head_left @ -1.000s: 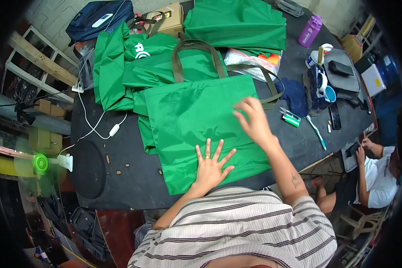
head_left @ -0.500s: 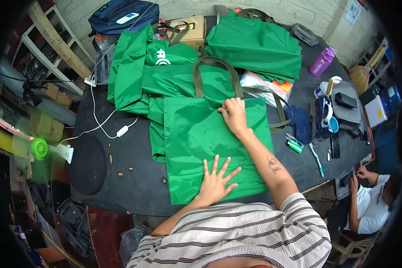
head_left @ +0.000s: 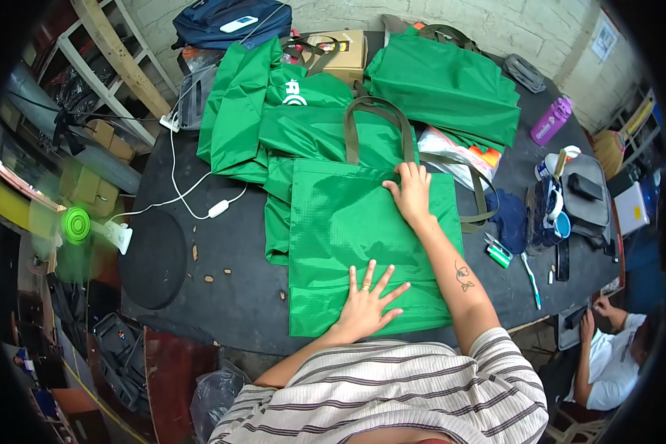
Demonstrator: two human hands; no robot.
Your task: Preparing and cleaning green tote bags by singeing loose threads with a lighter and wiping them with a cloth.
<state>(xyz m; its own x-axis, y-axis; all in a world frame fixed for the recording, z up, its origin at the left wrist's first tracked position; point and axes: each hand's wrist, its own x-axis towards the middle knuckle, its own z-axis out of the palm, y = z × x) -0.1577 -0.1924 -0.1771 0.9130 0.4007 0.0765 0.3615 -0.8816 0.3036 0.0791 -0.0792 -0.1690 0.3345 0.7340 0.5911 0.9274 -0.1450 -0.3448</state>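
While the green bag (head_left: pixel 337 237) lies flat in the centre of the frame, the left hand (head_left: pixel 368 303) rests palm down on its lower part, fingers spread wide and gripping nothing. The right hand (head_left: pixel 412 191) is at the bag's top edge, right of its middle, with its fingers bent onto the fabric and its thumb set apart toward the left; whether it pinches the edge or merely presses there, I cannot tell.

Judging by how the cloth lies, the upper panel is largely spread out, its sides fairly straight, and no fold shows across it. What is left, as far as can be seen, is some unevenness: soft ripples and glossy creases, mostly between the two hands and toward the top. An olive handle (head_left: pixel 351 139) loops upward past that edge, and an olive strap (head_left: pixel 481 196) curls out at the right.

The bag is directly beneath both hands, touching each, on the dark worktop (head_left: pixel 222 311), its lower edge close to the striped shirt (head_left: pixel 392 370). Toward the upper left, crumpled green bags (head_left: pixel 233 111) lie beyond its top; a flatter green stack (head_left: pixel 444 92) sits right of the upper middle. Green-handled snips (head_left: pixel 499 255) lie to the right, well apart from the right hand.
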